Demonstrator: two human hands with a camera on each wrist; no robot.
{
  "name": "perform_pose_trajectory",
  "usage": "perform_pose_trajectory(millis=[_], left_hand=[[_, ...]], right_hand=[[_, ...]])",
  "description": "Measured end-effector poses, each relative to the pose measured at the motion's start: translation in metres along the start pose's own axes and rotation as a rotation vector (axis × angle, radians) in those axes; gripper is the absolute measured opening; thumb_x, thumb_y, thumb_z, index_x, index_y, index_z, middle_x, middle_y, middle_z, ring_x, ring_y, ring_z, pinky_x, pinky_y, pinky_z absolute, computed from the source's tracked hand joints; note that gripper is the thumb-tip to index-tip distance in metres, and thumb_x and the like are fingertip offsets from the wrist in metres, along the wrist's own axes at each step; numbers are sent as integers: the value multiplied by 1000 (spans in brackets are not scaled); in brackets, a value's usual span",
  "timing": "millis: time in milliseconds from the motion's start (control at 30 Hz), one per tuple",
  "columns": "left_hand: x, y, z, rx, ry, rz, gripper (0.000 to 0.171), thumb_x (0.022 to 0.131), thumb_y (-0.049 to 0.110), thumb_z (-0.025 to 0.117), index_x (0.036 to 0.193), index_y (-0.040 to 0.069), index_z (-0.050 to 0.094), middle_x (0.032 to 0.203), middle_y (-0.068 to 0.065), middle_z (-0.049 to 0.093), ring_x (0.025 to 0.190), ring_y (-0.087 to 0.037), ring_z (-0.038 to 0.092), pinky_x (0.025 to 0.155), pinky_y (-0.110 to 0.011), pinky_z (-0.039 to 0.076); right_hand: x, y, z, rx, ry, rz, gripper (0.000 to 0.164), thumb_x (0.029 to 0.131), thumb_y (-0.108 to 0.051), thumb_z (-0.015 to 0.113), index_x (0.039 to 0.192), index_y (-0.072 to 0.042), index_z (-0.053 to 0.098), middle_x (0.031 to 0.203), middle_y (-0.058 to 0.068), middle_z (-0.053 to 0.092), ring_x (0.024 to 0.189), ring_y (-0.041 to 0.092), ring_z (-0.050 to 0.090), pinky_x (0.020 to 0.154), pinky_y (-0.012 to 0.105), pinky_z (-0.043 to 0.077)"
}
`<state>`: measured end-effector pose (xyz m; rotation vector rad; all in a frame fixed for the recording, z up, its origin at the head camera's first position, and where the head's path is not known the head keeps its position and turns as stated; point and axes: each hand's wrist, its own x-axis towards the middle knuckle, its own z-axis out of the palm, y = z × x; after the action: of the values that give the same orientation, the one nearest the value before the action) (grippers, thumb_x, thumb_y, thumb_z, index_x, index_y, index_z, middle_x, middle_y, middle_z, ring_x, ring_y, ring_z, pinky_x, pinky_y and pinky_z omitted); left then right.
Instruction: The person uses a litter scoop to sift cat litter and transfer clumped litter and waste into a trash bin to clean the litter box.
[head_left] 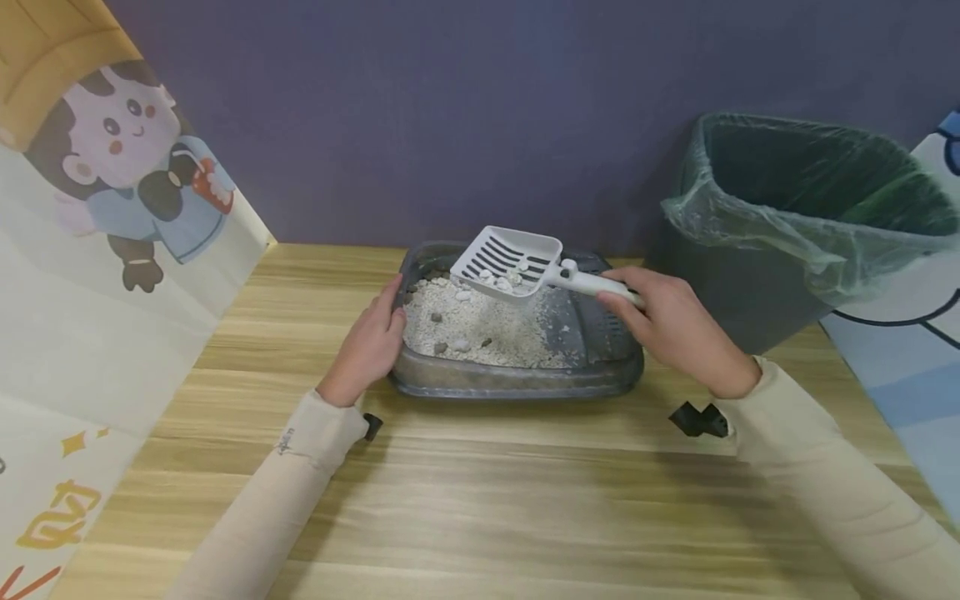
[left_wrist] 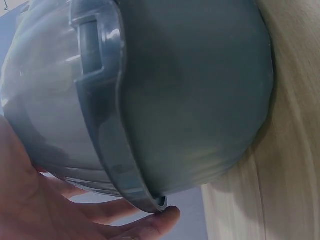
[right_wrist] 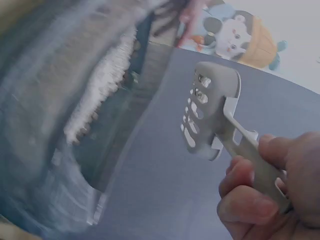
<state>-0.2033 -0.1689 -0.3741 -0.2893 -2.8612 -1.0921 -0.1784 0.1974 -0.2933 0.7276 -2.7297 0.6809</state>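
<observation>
A grey litter box (head_left: 517,382) holds pale grainy litter (head_left: 487,329) with several darker clumps on it. My left hand (head_left: 365,346) grips the box's left rim; in the left wrist view its fingers (left_wrist: 150,227) reach round the rim's edge. Above the box, my right hand (head_left: 675,321) holds a white slotted litter scoop (head_left: 588,282) by its handle. Several whitish clumps (head_left: 513,273) lie in the scoop's pan. From below, the right wrist view shows the scoop's slots with bits in them.
To the right stands a dark bin (head_left: 742,283) lined with a thin translucent bag (head_left: 825,250), its top uncovered. A dark blue-grey wall (head_left: 450,125) rises right behind the box. The wood-grain tabletop (head_left: 480,500) extends towards me, and a cartoon-printed panel (head_left: 67,292) borders it on the left.
</observation>
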Motion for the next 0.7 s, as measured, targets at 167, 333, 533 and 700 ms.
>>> perform_pose_trajectory(millis=[167, 333, 533, 700], left_hand=[[1, -1, 1, -3, 2, -6, 55, 102, 30, 28, 153, 17, 14, 154, -12, 21, 137, -34, 23, 110, -52, 18], [3, -4, 2, -5, -6, -3, 55, 102, 30, 28, 153, 18, 12, 154, -13, 21, 137, -36, 23, 110, -53, 18], [2, -4, 3, -6, -13, 2, 55, 103, 34, 26, 153, 19, 11, 154, -12, 19, 138, -35, 21, 110, -52, 17], [2, -4, 3, -5, -18, 14, 55, 103, 35, 24, 153, 20, 9, 155, -11, 17, 138, -34, 20, 111, -52, 16]], right_hand=[[3, -2, -23, -57, 43, -12, 33, 98, -29, 52, 121, -7, 60, 70, 1, 53, 49, 14, 39, 46, 29, 33], [5, -4, -51, -130, 79, -10, 30, 97, -26, 55, 120, -8, 61, 74, 1, 56, 49, 14, 40, 45, 29, 31], [5, -6, -84, -232, 118, -42, 30, 97, -25, 54, 118, -5, 62, 67, 1, 53, 43, 14, 38, 43, 29, 30], [-1, -3, -116, -325, 197, -19, 33, 99, -23, 50, 118, 3, 60, 62, 8, 52, 39, 16, 34, 41, 27, 27]])
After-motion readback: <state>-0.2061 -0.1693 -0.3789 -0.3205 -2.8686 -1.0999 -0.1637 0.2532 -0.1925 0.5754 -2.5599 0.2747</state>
